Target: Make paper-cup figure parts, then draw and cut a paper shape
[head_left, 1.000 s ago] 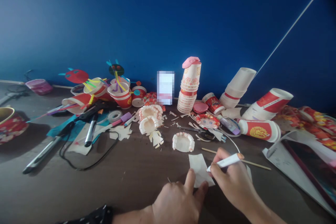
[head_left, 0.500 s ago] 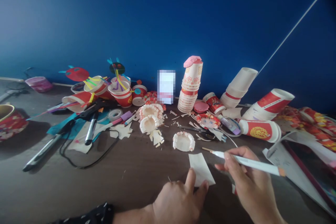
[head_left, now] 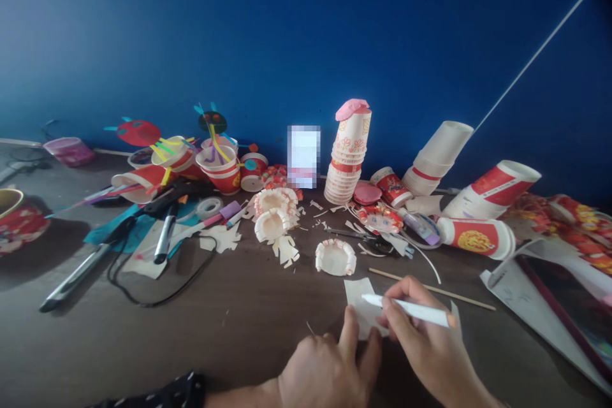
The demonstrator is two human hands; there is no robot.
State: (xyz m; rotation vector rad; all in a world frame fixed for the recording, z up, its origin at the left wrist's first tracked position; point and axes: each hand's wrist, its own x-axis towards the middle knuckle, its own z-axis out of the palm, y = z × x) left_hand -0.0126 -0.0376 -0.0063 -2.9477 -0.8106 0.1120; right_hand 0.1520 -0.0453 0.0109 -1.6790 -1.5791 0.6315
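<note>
A small slip of white paper lies on the dark table in front of me. My left hand presses on its lower edge, index finger and thumb apart, the other fingers curled under. In my right hand is a white marker with an orange end, its tip over the middle of the paper; whether it touches cannot be told. Just behind the paper sits a shallow white ring with rolled edges, cut from a paper cup. A thin wooden stick lies behind my right hand.
A tall stack of paper cups stands at the back. Scissors lie among paper scraps. At right are tipped red cups and a phone on white card. A black-and-grey tool with a cord rests at left.
My right hand has moved left with the marker, bringing its tip from beside the paper to above it. The stick behind the hand now shows along its length. My left hand stays nearly still.
</note>
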